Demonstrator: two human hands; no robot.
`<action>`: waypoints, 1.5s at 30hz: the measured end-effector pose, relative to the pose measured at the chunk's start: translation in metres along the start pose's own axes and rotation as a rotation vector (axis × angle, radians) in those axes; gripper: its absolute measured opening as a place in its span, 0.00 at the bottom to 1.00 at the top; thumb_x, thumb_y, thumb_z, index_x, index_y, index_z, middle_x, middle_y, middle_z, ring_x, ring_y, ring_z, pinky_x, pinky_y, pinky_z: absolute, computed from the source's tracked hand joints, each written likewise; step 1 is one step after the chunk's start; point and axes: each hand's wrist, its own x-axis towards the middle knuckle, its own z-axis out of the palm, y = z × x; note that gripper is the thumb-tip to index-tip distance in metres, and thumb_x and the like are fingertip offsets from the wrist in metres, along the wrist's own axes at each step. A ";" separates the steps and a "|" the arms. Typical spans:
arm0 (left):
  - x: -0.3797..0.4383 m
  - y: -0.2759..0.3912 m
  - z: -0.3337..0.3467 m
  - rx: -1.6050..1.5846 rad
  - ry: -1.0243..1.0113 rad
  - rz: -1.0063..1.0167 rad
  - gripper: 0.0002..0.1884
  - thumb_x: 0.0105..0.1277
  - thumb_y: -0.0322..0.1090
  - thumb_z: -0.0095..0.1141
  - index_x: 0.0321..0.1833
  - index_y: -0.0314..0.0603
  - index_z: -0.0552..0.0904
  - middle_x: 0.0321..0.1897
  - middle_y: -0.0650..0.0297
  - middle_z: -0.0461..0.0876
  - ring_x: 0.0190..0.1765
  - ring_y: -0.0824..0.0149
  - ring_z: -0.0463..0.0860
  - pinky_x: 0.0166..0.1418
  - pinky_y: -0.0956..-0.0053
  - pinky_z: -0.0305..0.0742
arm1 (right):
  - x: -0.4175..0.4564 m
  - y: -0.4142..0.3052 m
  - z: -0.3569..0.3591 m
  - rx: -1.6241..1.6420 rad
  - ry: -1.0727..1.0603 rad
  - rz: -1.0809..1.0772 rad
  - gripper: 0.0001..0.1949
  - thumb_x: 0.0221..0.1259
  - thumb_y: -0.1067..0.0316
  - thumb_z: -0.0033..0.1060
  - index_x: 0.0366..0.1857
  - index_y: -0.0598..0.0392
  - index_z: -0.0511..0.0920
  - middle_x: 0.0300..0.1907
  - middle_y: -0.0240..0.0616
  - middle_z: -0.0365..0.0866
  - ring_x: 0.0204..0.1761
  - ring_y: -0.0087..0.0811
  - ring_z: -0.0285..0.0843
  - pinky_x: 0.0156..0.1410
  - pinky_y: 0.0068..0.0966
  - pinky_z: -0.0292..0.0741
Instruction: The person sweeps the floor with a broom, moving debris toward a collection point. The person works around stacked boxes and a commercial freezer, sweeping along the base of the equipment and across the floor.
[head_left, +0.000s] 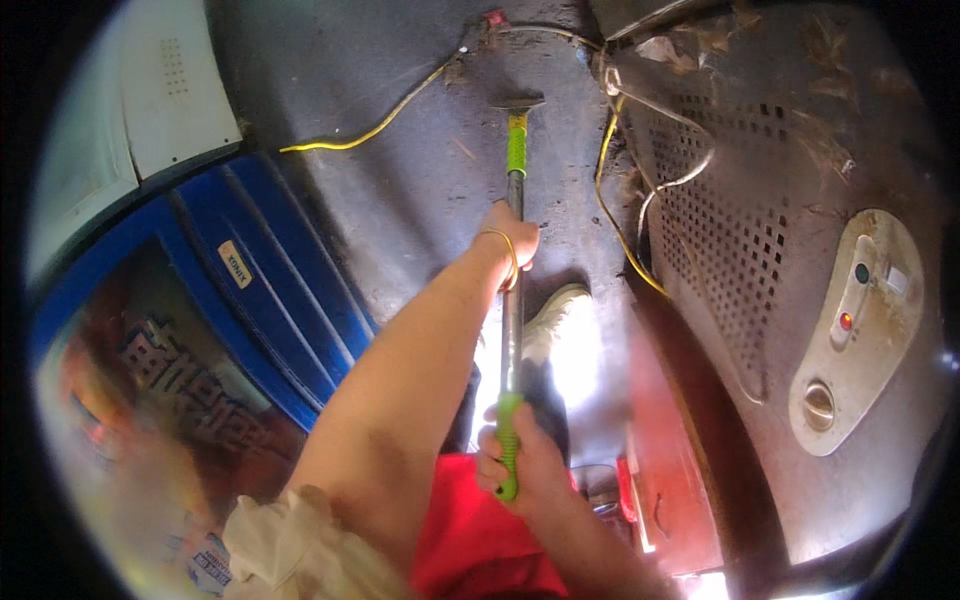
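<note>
Both of my hands hold a long-handled floor scraper (513, 315) with a metal pole and green grips. My left hand (512, 234), with a yellow bangle at the wrist, is closed around the pole below the upper green collar. Nearer to me, my right hand (521, 457) grips the green rubber handle end. The scraper's flat metal head (517, 104) points away from me and lies on the dark, dirty floor (420, 187). A light shoe (562, 322) of mine stands beside the pole, partly washed out by glare.
A blue cabinet (262, 262) stands at the left, below a white appliance (172, 90). At the right are a grimy perforated metal panel (720, 210) with a control plate (859, 330) and a red wooden piece of furniture (667, 420). A yellow cable (390, 116) crosses the floor; cords (604, 161) hang by the panel.
</note>
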 end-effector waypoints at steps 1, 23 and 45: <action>-0.001 0.004 -0.002 -0.022 -0.005 0.010 0.12 0.62 0.30 0.51 0.45 0.30 0.70 0.20 0.52 0.76 0.18 0.58 0.78 0.21 0.63 0.70 | 0.001 0.002 -0.008 0.003 0.009 0.014 0.22 0.69 0.37 0.37 0.43 0.45 0.70 0.21 0.30 0.65 0.15 0.25 0.58 0.22 0.26 0.60; -0.027 -0.127 0.102 -0.005 0.034 -0.081 0.20 0.62 0.39 0.57 0.50 0.30 0.70 0.43 0.39 0.80 0.49 0.40 0.80 0.52 0.56 0.75 | -0.060 0.019 -0.107 0.066 0.086 0.158 0.20 0.69 0.40 0.37 0.39 0.45 0.72 0.19 0.31 0.63 0.12 0.25 0.54 0.19 0.24 0.56; -0.020 -0.012 0.079 -0.012 0.023 -0.042 0.17 0.58 0.28 0.52 0.51 0.31 0.71 0.40 0.41 0.80 0.43 0.47 0.82 0.40 0.58 0.78 | -0.024 -0.031 -0.113 0.149 -0.083 0.117 0.22 0.69 0.38 0.35 0.41 0.46 0.71 0.18 0.30 0.60 0.13 0.23 0.53 0.19 0.23 0.55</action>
